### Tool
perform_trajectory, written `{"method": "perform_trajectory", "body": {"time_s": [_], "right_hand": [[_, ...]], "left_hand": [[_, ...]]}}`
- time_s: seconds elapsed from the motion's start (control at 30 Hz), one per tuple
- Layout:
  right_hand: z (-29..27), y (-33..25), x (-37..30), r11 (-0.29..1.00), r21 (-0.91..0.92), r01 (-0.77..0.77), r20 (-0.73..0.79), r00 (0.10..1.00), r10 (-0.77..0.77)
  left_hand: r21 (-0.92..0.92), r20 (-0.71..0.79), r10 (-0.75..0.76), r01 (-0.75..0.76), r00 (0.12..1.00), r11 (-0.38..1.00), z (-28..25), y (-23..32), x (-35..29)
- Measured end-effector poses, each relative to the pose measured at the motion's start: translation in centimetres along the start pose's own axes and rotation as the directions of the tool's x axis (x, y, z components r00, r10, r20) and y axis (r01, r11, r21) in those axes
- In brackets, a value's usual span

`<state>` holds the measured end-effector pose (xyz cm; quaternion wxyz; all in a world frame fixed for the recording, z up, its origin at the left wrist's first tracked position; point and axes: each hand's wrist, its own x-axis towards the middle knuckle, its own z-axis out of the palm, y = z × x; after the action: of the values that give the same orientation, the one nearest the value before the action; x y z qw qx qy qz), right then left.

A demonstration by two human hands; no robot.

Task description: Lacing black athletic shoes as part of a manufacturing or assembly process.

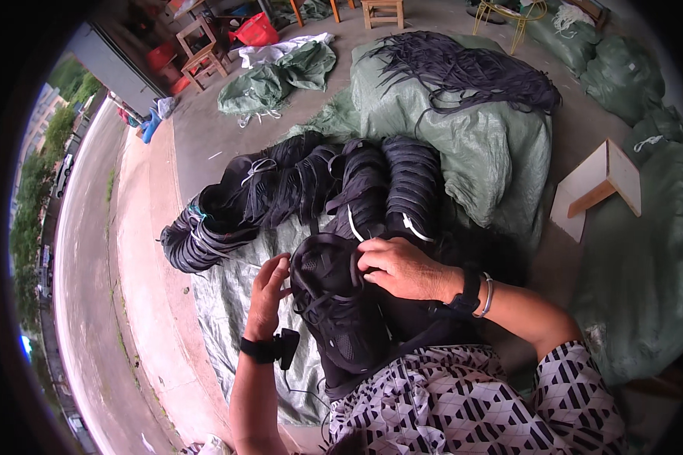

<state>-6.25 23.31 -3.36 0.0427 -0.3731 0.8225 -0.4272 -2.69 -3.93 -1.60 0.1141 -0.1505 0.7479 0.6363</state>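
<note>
A black laced shoe upper (341, 315) with a mesh toe lies over my lap, its toe toward me and its padded opening facing away. My left hand (266, 294) is at the left rim of the opening, fingers bent against it. The bent fingers of my right hand (404, 267) grip the opposite rim; their tips are partly hidden. Just beyond are bundles of nested black uppers (360, 178), (413, 178), some tied with white cord. More stacked uppers (205, 239) curve away to the left.
A heap of dark flat laces (463, 72) lies on a large green woven sack (493, 152). To the right are a wooden piece (607, 182) and full green sacks (645, 265). A wooden chair (199, 53) and red basket (256, 30) stand far left, near the roadside opening.
</note>
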Motion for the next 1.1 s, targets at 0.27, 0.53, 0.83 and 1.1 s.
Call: {"method": "perform_trajectory", "body": {"time_s": [0.27,0.53,0.83,1.1], "right_hand": [[1.7,0.3,-0.2,0.893,0.438,-0.100,-0.042,0.990,0.132],[0.5,-0.7,2.9,0.819,0.402,-0.409,0.207,0.912,0.354],[1.2,2.1,8.3,0.964,0.265,-0.028,0.245,0.969,-0.039],[-8.4,11.1,4.4,0.891,0.444,-0.096,0.181,0.983,0.016]], "left_hand": [[0.084,0.208,-0.078,0.061,0.975,0.995,-0.7,2.6,0.4],[-0.825,0.170,0.246,0.001,0.954,0.566,-4.9,-7.8,-1.6],[-0.631,-0.177,0.186,-0.257,0.966,0.732,-4.9,-8.0,-5.2],[-0.681,0.013,0.030,-0.014,0.999,0.732,-6.0,-6.1,-3.3]]}}
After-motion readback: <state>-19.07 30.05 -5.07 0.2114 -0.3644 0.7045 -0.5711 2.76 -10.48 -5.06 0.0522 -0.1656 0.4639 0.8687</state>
